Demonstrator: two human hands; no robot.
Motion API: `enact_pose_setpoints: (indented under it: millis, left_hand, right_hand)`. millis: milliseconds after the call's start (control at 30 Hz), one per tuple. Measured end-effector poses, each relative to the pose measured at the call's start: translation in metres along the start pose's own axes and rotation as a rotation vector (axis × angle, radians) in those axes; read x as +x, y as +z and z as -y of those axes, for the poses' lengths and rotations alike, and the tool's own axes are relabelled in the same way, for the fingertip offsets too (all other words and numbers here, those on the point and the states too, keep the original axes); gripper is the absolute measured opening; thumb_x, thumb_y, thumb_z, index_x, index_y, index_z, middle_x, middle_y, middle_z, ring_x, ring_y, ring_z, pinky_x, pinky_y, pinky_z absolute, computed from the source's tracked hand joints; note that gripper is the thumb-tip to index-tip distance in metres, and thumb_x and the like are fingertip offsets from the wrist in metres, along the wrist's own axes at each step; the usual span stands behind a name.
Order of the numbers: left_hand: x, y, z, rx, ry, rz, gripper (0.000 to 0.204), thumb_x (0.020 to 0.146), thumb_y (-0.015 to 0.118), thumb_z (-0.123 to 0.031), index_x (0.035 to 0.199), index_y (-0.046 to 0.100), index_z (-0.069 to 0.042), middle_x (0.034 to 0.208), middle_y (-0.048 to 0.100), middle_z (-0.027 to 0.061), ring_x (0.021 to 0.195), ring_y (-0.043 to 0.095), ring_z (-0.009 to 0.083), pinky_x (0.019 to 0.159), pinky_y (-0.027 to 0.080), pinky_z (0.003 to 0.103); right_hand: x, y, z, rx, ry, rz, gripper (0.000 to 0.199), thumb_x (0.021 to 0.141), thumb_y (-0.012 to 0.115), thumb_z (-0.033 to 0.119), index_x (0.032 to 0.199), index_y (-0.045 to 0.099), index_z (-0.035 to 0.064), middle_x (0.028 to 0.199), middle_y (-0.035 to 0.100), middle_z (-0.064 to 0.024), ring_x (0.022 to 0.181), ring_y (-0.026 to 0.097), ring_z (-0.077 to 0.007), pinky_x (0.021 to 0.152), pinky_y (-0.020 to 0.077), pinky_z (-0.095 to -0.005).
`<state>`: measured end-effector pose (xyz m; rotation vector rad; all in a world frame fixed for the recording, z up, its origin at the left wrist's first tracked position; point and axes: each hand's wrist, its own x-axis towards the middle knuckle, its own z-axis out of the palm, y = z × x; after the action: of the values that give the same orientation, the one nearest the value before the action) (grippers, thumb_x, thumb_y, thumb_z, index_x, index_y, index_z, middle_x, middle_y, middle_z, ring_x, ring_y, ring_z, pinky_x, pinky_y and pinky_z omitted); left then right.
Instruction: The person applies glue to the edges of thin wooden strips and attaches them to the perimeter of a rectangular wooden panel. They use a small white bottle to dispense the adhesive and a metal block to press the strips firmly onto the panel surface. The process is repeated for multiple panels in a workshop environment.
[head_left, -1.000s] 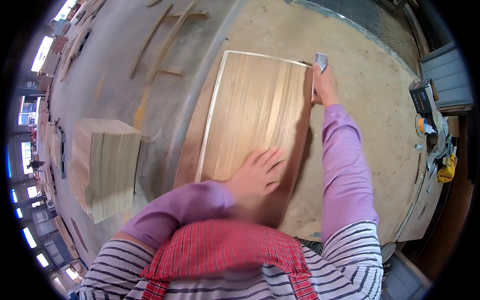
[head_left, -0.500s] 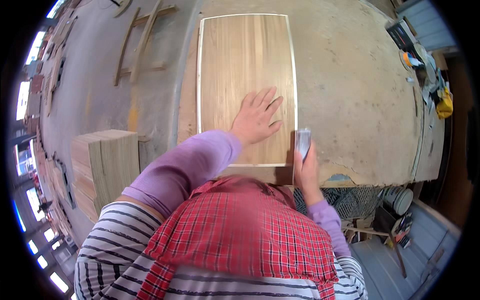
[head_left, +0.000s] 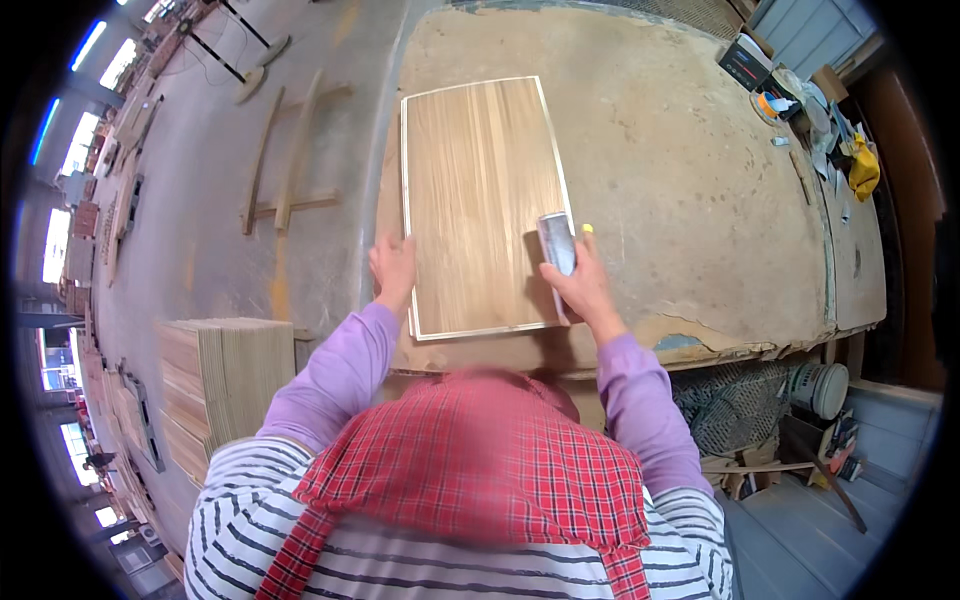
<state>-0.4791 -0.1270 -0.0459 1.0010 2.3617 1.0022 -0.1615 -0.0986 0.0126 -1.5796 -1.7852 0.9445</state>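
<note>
A rectangular wooden panel (head_left: 470,190) with pale edging lies on the worktable (head_left: 680,200). My left hand (head_left: 393,268) is at the panel's left edge, fingers bent and closed about it. In my right hand (head_left: 585,285) is a grey sanding block (head_left: 557,243), held between thumb and fingers. The block is tilted over the right edge of the panel, near its close end; whether its face touches the wood I cannot tell. Something yellow covers one fingertip of that hand.
To the left, a stack of wooden panels (head_left: 235,380) stands beside the table. A wooden frame (head_left: 290,170) lies on the floor beyond it. Along the table's right side are a dark box (head_left: 745,62), a tape roll (head_left: 768,106) and a yellow cloth (head_left: 863,168). A bucket (head_left: 820,390) sits below.
My left hand has gone from lying flat on the panel to its left edge. The right hand has raised the sanding block and brought it leftward over the panel. The panel sits turned slightly.
</note>
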Motion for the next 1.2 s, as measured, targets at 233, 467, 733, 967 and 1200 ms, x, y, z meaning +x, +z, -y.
enact_pose_setpoints:
  millis: [233, 467, 733, 967, 1200]
  left_hand:
    - [-0.002, -0.012, 0.004, -0.440, -0.142, 0.267, 0.022, 0.092, 0.058, -0.016, 0.107, 0.064, -0.001, 0.089, 0.064, 0.0009, 0.077, 0.056, 0.0089, 0.067, 0.045, 0.026]
    - [0.007, -0.033, 0.021, -0.631, -0.342, 0.334, 0.021, 0.094, 0.055, -0.013, 0.107, 0.060, 0.003, 0.091, 0.066, 0.0087, 0.078, 0.064, 0.0160, 0.070, 0.053, 0.032]
    - [0.003, -0.047, 0.003, 0.067, 0.033, 0.031, 0.054, 0.088, 0.062, -0.025, 0.131, 0.041, 0.001, 0.129, 0.047, 0.0211, 0.122, 0.046, 0.0302, 0.100, 0.038, 0.043]
    - [-0.026, -0.003, -0.080, 0.270, 0.680, 0.147, 0.058, 0.085, 0.063, -0.024, 0.135, 0.041, -0.004, 0.141, 0.039, 0.0206, 0.130, 0.036, 0.0362, 0.109, 0.026, 0.046]
    - [-0.063, 0.059, -0.125, 0.418, 0.967, 0.500, 0.054, 0.089, 0.055, -0.028, 0.137, 0.043, -0.008, 0.146, 0.036, 0.0158, 0.137, 0.030, 0.0301, 0.111, 0.022, 0.046]
  right_hand:
    - [0.014, 0.032, 0.020, 0.007, 0.025, 0.042, 0.067, 0.069, 0.066, 0.037, 0.126, 0.054, 0.0034, 0.136, 0.038, -0.0302, 0.132, 0.031, -0.0472, 0.107, 0.0285, -0.0518]
    - [0.009, 0.052, 0.025, -0.167, -0.112, 0.037, 0.067, 0.070, 0.064, 0.036, 0.126, 0.053, 0.0014, 0.137, 0.036, -0.0292, 0.139, 0.016, -0.0474, 0.112, 0.0144, -0.0533]
    - [0.004, 0.003, 0.010, 0.457, 0.056, 0.060, 0.064, 0.081, 0.068, 0.037, 0.127, 0.047, -0.0024, 0.109, 0.060, -0.0205, 0.099, 0.060, -0.0298, 0.086, 0.0468, -0.0384]
    - [-0.058, -0.051, -0.035, 0.283, 0.237, -0.052, 0.050, 0.094, 0.056, 0.032, 0.128, 0.044, -0.0017, 0.108, 0.059, -0.0178, 0.099, 0.058, -0.0241, 0.089, 0.0443, -0.0354]
    - [-0.095, -0.045, -0.032, 0.308, 0.275, 0.008, 0.049, 0.094, 0.054, 0.030, 0.131, 0.045, -0.0009, 0.119, 0.057, -0.0192, 0.108, 0.056, -0.0268, 0.094, 0.0420, -0.0355]
